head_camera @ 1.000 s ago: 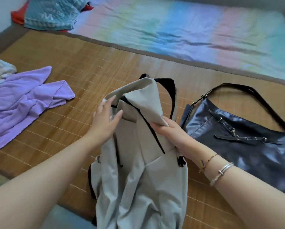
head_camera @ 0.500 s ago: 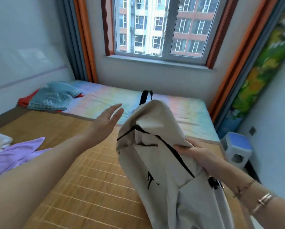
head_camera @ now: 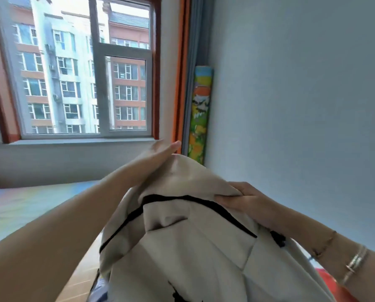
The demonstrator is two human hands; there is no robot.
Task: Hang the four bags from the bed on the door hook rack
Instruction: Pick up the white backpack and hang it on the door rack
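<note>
A beige fabric backpack (head_camera: 195, 240) with black zip lines fills the lower middle, lifted off the bed. My right hand (head_camera: 245, 203) grips a fold of the backpack near its top right. My left hand (head_camera: 158, 155) lies flat with straight fingers against the upper left of the backpack, partly behind the fabric. The other bags and the door hook rack are out of view.
A large window (head_camera: 82, 68) with an orange-brown frame faces me. Grey and orange curtains (head_camera: 186, 68) and a rolled colourful mat (head_camera: 199, 114) stand in the corner. A plain wall (head_camera: 302, 94) fills the right. The pastel bed sheet (head_camera: 29, 205) lies at lower left.
The view has swung up and right, from the bed toward the window corner and wall. The backpack rose with my right hand. My left hand came back to rest on its top.
</note>
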